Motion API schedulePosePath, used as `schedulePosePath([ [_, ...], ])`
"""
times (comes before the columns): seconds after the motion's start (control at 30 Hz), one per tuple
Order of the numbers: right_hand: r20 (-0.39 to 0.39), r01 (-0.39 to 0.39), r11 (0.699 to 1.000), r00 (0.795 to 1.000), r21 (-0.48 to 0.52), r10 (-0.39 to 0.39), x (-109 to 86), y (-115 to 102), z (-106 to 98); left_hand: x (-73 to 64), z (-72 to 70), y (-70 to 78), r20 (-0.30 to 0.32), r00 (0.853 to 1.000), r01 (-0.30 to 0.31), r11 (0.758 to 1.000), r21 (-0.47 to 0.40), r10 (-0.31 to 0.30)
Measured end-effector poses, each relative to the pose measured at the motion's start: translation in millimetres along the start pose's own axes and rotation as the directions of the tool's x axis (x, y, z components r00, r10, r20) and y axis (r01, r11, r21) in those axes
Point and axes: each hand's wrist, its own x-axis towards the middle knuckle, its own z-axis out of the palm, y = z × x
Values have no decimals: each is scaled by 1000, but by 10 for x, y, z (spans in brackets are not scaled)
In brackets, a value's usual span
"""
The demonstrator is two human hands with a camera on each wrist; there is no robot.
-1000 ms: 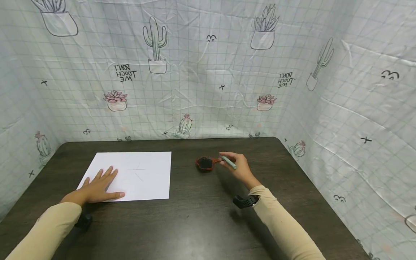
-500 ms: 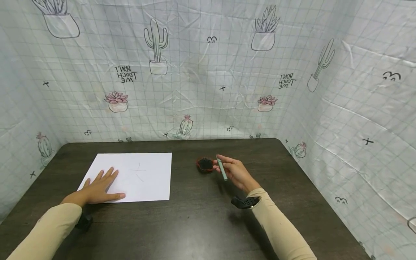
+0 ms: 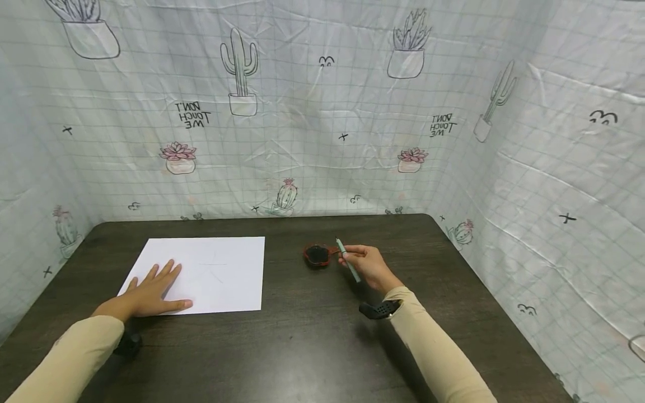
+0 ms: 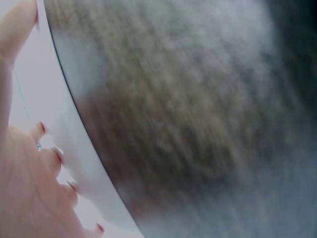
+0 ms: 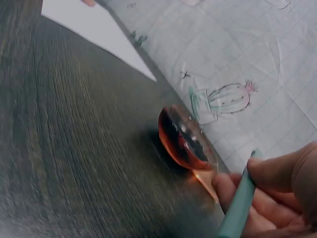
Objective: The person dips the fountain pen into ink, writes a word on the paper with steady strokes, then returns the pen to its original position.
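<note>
My left hand (image 3: pixel 148 294) lies with fingers spread on the left part of a white sheet of paper (image 3: pixel 237 285), which bears a few thin lines (image 3: pixel 215 268). In the left wrist view the thumb and fingertips show against the sheet. My right hand (image 3: pixel 368 266) pinches a grey-green pen (image 3: pixel 349 262) above the table, its narrow end pointing up and away. Just left of those fingers is a small orange-red, see-through, scoop-shaped thing (image 5: pixel 183 141) with a dark middle. Its thin handle (image 5: pixel 205 184) reaches toward my fingers; whether they touch it I cannot tell.
The dark wooden table (image 3: pixel 282 341) has a light reflection near its front. White cloth (image 3: pixel 312 112) printed with cacti hangs behind it and along both sides. A black strap (image 3: pixel 379 309) is round my right wrist.
My right hand has dropped slightly toward me. The pen has turned steeper, then tilted partly back. My left hand, the paper and the orange-red thing stay in place.
</note>
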Motion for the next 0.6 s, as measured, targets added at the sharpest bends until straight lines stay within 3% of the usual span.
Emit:
schedulePosePath([
  [0.2,-102,0,985,995,-173,-18,80,19,-10,-22,-34,39,-5,1000,-1,1000,-7,1],
  [0.4,-161,-12,920,985,-392,-56,159,30,29,-16,-15,37,0,1000,4,1000,-12,-4],
  [0.6,-177,-36,876,983,-480,-57,218,58,80,-22,4,11,-15,1000,-3,1000,-29,2],
])
